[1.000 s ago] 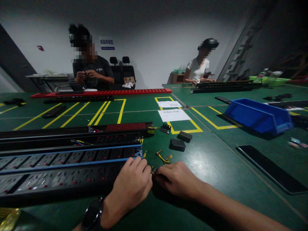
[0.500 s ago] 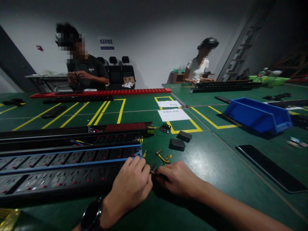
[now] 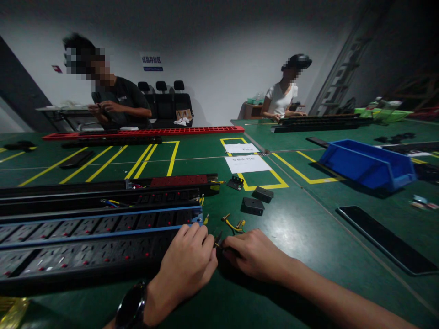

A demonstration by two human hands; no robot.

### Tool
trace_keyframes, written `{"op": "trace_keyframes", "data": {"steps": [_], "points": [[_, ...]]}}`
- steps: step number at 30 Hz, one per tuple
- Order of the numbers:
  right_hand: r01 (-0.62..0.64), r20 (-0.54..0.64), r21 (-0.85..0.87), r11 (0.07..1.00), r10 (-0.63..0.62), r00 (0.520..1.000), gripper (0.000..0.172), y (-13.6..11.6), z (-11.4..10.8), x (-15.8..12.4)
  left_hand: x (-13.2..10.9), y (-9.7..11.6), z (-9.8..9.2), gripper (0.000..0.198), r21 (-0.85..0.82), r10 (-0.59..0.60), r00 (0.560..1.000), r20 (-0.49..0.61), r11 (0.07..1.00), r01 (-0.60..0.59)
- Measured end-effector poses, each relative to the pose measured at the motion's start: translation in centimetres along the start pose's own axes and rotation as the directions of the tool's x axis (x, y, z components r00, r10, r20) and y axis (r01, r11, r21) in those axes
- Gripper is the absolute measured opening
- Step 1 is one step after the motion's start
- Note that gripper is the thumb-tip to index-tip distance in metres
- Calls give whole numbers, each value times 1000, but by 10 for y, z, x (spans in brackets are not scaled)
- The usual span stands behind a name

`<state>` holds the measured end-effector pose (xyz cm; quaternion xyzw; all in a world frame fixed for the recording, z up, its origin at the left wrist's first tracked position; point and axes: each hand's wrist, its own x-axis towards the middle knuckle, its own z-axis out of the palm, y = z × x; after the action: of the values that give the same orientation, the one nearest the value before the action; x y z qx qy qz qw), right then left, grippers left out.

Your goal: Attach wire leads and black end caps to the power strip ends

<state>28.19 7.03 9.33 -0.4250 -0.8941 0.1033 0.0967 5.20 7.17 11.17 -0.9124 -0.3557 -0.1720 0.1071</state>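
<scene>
My left hand (image 3: 190,258) is closed at the right end of the nearest black socket strip (image 3: 92,251), its fingers curled over something hidden. Close by on the right, my right hand (image 3: 252,253) is pinched, and a small dark piece with a thin light tip (image 3: 217,244) shows in the gap between the hands. What each hand grips is too small to name. Just beyond them lie short yellow wires with metal ends (image 3: 235,224). Two black end pieces (image 3: 253,205) and a black bracket (image 3: 236,183) rest on the green table further back.
Blue-edged socket strips (image 3: 103,224) lie on the left. A phone-like black slab (image 3: 384,237) and a blue bin (image 3: 368,164) are on the right. White paper sheets (image 3: 247,163) and a red rail (image 3: 147,131) lie farther off. Two people work across the table.
The person at the far left has leaned further left, hands moving with the body. My own hands have barely moved.
</scene>
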Motion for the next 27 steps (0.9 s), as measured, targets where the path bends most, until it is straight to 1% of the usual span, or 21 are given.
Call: {"op": "trace_keyframes", "data": {"steps": [9, 18, 27], "points": [[-15, 37, 10, 1000, 15, 999, 11, -2, -4, 1, 1, 1, 2, 11, 4, -16, 1000, -1, 1000, 16], [-22, 25, 25, 999, 21, 999, 9, -1, -4, 2, 1, 2, -2, 14, 19, -38, 999, 11, 999, 38], [-25, 18, 36, 999, 25, 1000, 11, 0, -3, 1, 1, 2, -2, 12, 16, -47, 998, 33, 999, 46]]}}
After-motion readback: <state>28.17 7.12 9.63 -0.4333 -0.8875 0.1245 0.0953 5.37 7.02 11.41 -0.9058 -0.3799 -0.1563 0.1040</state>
